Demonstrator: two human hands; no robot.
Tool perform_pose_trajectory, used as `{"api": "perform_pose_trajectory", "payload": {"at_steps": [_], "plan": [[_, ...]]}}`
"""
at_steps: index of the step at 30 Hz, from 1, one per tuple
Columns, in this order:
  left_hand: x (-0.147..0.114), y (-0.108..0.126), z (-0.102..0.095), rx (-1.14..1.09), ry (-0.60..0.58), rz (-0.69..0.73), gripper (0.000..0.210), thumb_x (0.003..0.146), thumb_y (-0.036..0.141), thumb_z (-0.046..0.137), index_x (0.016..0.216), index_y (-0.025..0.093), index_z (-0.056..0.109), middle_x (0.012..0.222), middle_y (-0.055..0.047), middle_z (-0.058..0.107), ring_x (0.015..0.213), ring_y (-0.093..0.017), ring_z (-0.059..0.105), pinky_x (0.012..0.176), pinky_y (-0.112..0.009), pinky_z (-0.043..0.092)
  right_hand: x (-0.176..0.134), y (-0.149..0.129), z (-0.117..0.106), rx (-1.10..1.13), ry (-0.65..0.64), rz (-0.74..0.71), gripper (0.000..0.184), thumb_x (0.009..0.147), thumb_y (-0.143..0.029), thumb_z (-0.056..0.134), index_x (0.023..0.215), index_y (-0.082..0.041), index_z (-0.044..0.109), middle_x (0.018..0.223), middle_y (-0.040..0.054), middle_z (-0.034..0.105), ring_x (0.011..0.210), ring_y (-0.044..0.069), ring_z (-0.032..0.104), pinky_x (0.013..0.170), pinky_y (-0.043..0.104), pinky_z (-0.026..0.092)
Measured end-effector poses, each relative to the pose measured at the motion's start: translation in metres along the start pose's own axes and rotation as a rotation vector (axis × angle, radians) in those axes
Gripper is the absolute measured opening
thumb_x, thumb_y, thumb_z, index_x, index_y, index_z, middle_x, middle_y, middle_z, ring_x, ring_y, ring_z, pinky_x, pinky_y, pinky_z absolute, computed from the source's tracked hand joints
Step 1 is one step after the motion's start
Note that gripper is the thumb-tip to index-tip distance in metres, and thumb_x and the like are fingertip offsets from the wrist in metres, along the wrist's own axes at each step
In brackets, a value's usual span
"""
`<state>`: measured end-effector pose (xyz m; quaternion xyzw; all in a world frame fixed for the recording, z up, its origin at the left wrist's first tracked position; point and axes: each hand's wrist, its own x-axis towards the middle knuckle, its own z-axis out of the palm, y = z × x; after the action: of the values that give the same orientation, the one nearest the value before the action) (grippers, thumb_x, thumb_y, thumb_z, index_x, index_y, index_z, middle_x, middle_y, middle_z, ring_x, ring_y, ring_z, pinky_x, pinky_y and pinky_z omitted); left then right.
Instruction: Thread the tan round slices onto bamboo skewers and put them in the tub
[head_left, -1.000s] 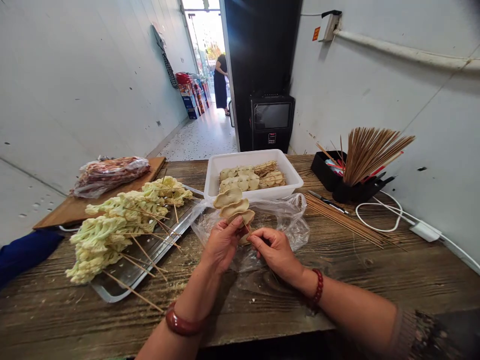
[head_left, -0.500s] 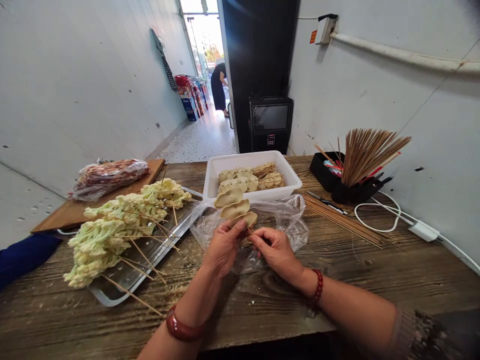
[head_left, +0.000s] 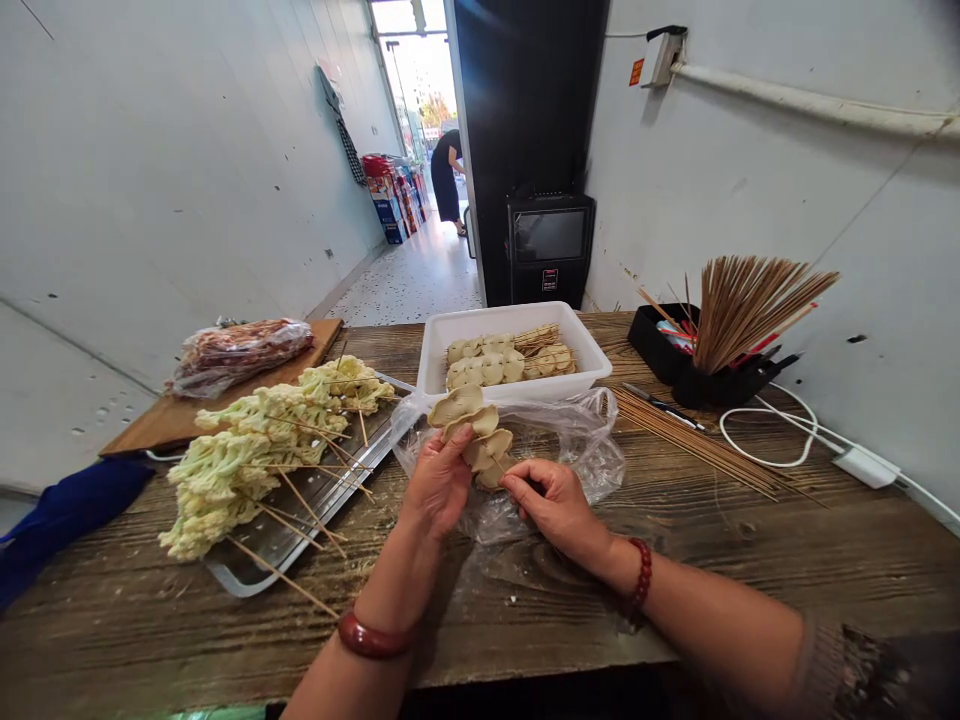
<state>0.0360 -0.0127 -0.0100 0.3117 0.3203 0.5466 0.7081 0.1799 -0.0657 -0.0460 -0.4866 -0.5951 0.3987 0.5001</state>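
Several pale beige, round, floppy slices [head_left: 491, 445] are threaded on a thin wooden skewer [head_left: 504, 463]. My left hand [head_left: 441, 480] pinches the slices from the left, thumb on top. The skewer's near end is in my right hand [head_left: 551, 505], between thumb and bent fingers; part of it is hidden by that hand. Under and behind both hands lies a crumpled clear plastic bag [head_left: 592, 455]. Just beyond it, a white plastic tub [head_left: 517, 390] holds several finished skewers of similar slices [head_left: 487, 368].
On the left, cauliflower skewers [head_left: 240, 450] rest on a metal tray [head_left: 255, 580], their sticks jutting right. Behind is a bagged reddish food [head_left: 240, 355] on a wooden board [head_left: 142, 425]. Loose skewers [head_left: 697, 445], a black holder [head_left: 690, 385] and a white cable [head_left: 765, 463] lie right. A person [head_left: 448, 180] bends by the doorway.
My left hand has shifted its grip further up the slices, and a lower slice now shows near my right hand. The whole view has moved slightly, so things appear further right.
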Motion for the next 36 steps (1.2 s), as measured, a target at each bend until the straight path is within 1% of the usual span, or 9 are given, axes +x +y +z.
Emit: {"api": "perform_pose_trajectory", "payload": {"at_steps": [4,11,18,24,30,36], "plan": [[0.0,-0.002,0.001,0.017,0.035,-0.001,0.027,0.067,0.023,0.083,0.091,0.018,0.071,0.091,-0.002,0.076,0.08,-0.016,0.07,0.076,-0.027,0.056,-0.001,0.003,0.001,-0.02,0.005,0.0,0.024,0.087,-0.032,0.059,0.071,-0.017,0.068,0.055,-0.0018,0.058,0.048,0.01,0.05,0.047,0.02,0.039],[-0.001,-0.005,0.002,0.048,0.068,0.019,0.031,0.062,0.026,0.086,0.089,0.016,0.073,0.087,-0.002,0.076,0.075,-0.014,0.069,0.073,-0.025,0.054,-0.001,0.005,0.001,-0.029,0.016,-0.014,0.025,0.087,-0.032,0.059,0.07,-0.017,0.067,0.055,-0.0014,0.058,0.048,0.01,0.049,0.046,0.02,0.039],[-0.003,-0.009,0.004,0.08,0.064,0.007,0.029,0.061,0.025,0.087,0.084,0.013,0.074,0.08,-0.004,0.075,0.068,-0.014,0.068,0.066,-0.024,0.053,0.001,0.004,0.0,-0.04,0.029,-0.016,0.024,0.087,-0.029,0.058,0.067,-0.017,0.064,0.056,-0.0015,0.057,0.047,0.01,0.05,0.047,0.021,0.039],[-0.004,-0.01,0.006,0.076,0.054,-0.006,0.029,0.061,0.025,0.087,0.084,0.013,0.073,0.08,-0.004,0.075,0.068,-0.014,0.067,0.064,-0.024,0.054,0.001,0.001,-0.002,-0.039,0.037,-0.003,0.024,0.087,-0.027,0.058,0.065,-0.017,0.062,0.054,-0.0021,0.056,0.047,0.01,0.05,0.049,0.021,0.039],[-0.003,-0.012,0.005,0.062,0.043,-0.015,0.027,0.061,0.024,0.087,0.08,0.013,0.071,0.075,-0.004,0.073,0.065,-0.013,0.066,0.062,-0.022,0.052,0.002,-0.001,-0.002,-0.024,0.034,0.009,0.025,0.087,-0.028,0.057,0.064,-0.017,0.06,0.055,-0.002,0.056,0.046,0.01,0.051,0.049,0.021,0.039],[0.001,-0.006,0.0,0.023,0.058,0.025,0.032,0.066,0.027,0.084,0.092,0.015,0.07,0.088,-0.004,0.075,0.074,-0.016,0.068,0.07,-0.027,0.056,0.0,-0.001,-0.001,-0.032,0.018,0.018,0.025,0.086,-0.03,0.058,0.065,-0.016,0.062,0.055,-0.002,0.056,0.048,0.01,0.05,0.05,0.021,0.039]]}}
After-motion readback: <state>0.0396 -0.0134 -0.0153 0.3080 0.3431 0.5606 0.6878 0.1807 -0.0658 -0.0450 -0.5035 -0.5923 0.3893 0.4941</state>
